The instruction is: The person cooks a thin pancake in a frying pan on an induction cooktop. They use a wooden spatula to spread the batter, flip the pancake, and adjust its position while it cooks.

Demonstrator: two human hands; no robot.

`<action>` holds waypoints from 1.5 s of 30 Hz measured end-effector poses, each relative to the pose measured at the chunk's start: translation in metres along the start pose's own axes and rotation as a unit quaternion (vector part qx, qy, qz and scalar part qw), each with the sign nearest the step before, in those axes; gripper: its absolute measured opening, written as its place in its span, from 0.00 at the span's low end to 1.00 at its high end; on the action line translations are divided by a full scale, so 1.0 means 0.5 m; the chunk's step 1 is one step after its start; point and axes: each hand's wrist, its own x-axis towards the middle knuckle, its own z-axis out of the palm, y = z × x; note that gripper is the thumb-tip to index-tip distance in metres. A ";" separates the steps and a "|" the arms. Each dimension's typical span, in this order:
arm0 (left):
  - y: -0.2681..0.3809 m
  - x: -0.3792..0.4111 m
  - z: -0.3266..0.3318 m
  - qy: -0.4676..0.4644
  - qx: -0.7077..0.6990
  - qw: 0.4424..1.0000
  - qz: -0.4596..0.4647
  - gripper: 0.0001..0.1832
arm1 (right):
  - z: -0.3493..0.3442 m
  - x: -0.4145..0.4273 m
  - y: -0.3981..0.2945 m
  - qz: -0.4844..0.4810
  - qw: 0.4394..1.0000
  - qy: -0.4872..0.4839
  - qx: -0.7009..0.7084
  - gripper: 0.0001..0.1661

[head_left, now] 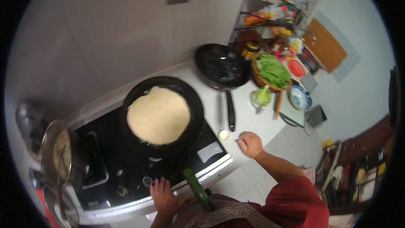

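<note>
A pale round flatbread (158, 115) lies in a large black pan (196, 123) on the black glass cooktop (110, 167). The pan's green handle (198, 190) points towards my body. My left hand (164, 196) rests with fingers apart at the cooktop's front edge, beside a control knob (147, 181), left of the handle. My right hand (250, 144) is curled over the white counter's edge, near a small whitish round item (224, 134); whether its fingers hold something is unclear. A second black pan (221, 66) sits behind, its black handle (231, 110) towards me.
A metal pot (57, 155) with a utensil stands at the left. At the right are a basket of green leaves (272, 71), a green-lidded jug (261, 96), a knife with a wooden handle (278, 105), a cutting board (292, 114) and blue-white bowls (299, 97). A loaded shelf rack (240, 28) stands behind.
</note>
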 end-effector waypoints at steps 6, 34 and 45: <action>0.002 -0.006 0.018 0.007 0.023 1.000 -0.003 0.52 | -0.021 -0.007 0.005 0.007 0.999 -0.018 0.028 0.11; 0.240 0.114 0.140 0.158 0.119 0.980 0.005 0.46 | -0.014 -0.041 0.078 0.020 0.987 -0.048 0.155 0.14; 0.302 0.164 0.178 0.197 0.020 0.979 -0.048 0.42 | -0.073 -0.025 0.126 0.070 0.932 -0.225 0.275 0.17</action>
